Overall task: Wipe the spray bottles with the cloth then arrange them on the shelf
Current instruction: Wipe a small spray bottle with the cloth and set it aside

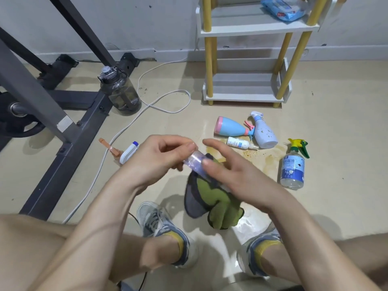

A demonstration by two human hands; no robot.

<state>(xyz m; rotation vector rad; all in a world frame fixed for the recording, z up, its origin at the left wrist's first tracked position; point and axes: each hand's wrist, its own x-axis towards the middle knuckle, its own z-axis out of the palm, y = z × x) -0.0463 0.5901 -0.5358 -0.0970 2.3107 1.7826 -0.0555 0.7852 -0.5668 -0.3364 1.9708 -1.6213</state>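
Observation:
My left hand (155, 158) pinches the top end of a small clear purple-tinted spray bottle (194, 163), held tilted above the floor. My right hand (233, 177) holds the lower part of that bottle together with a green and grey cloth (212, 203), thumb on the bottle; the cloth hangs below the hand. On the floor lie a blue-pink spray bottle (228, 128), a pale blue spray bottle (264, 135) and a small white spray bottle (239, 142). A clear spray bottle with a green-yellow trigger (292, 169) stands upright at the right. The white and yellow shelf (247, 30) stands behind them.
A white bottle with a blue cap (129, 153) and an orange trigger piece (112, 149) lie at the left. A dark water jug (119, 91), a white cable (163, 101) and a black machine frame (63, 114) fill the left. A blue wipes pack (283, 7) lies on the shelf. Yellowish stains mark the floor.

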